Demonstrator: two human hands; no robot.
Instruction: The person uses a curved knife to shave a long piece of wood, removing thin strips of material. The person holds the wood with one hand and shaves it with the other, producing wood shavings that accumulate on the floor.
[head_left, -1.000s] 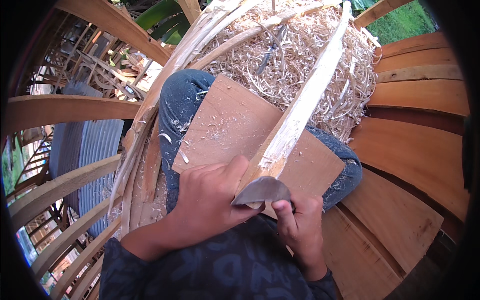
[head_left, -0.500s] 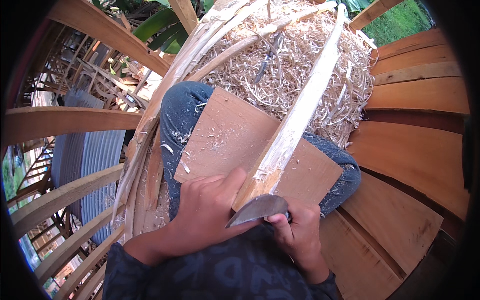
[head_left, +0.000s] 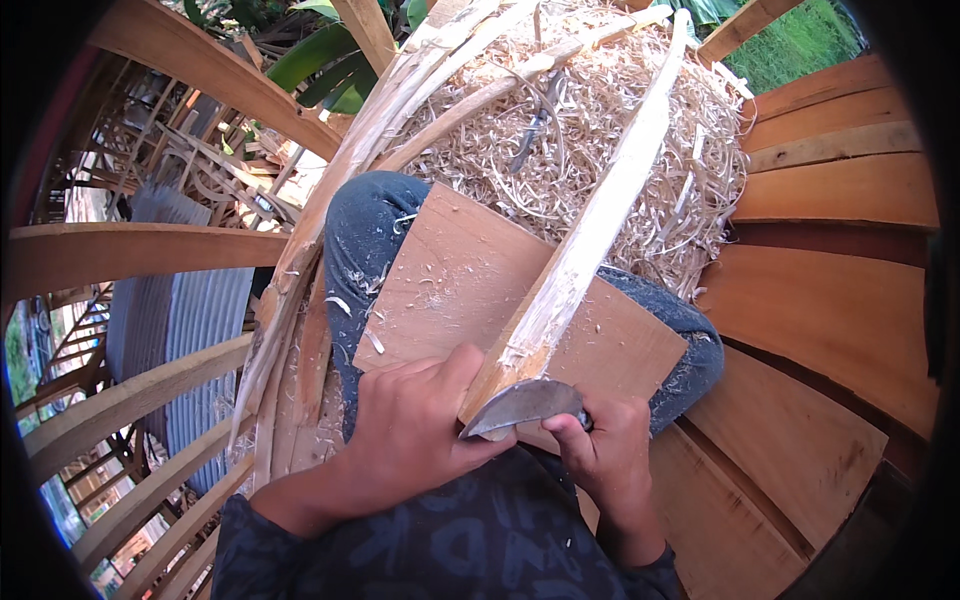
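A long pale strip of wood point(head_left: 588, 255) lies slantwise over my lap, its near end close to my body and its far end over the shavings. My left hand point(head_left: 412, 415) is closed round the near end, with some fingers hidden beneath. In my right hand point(head_left: 612, 440) is a knife with a broad curved grey blade point(head_left: 530, 402); only a bit of its dark handle shows. The blade lies across the strip near its end, its tip by my left hand. Under the strip, a flat brown board point(head_left: 450, 265) rests on my thighs, dotted with small chips.
A large heap of curly wood shavings point(head_left: 500, 180) lies ahead of my knees, with a dark-handled tool point(head_left: 530, 135) on it. Long rough wood pieces point(head_left: 335, 190) run along my left. Wooden slats point(head_left: 150, 250) stand at the left and broad planks point(head_left: 810, 310) at the right.
The knife blade has shifted slightly up along the strip and turned to show more of its flat side. My right hand has moved slightly right. My left hand keeps its hold.
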